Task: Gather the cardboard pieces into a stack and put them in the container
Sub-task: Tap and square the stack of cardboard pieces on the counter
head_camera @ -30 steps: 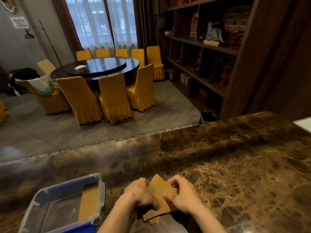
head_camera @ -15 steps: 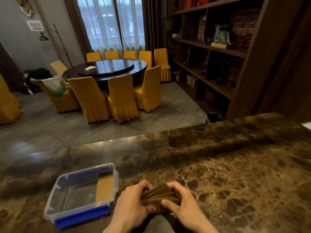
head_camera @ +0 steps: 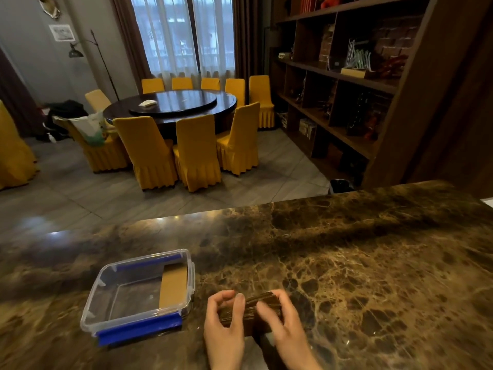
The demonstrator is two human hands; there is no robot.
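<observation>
While both hands, left (head_camera: 226, 320) and right (head_camera: 282, 316), pinch cardboard stack (head_camera: 252, 308) on worktop (head_camera: 346, 263): square edges, then lift into container (head_camera: 138, 295) just beside.

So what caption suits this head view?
Both hands, left and right, square a cardboard stack beside the open container.

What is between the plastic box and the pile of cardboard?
Only the left hand gripping the cardboard stack, and bare marble counter beside the container, in the head view.

We hold the cardboard stack (head_camera: 250, 308) between our left hand (head_camera: 224, 329) and right hand (head_camera: 285, 324) on the table (head_camera: 373, 263) — just beside the clear container (head_camera: 106, 311).
</observation>
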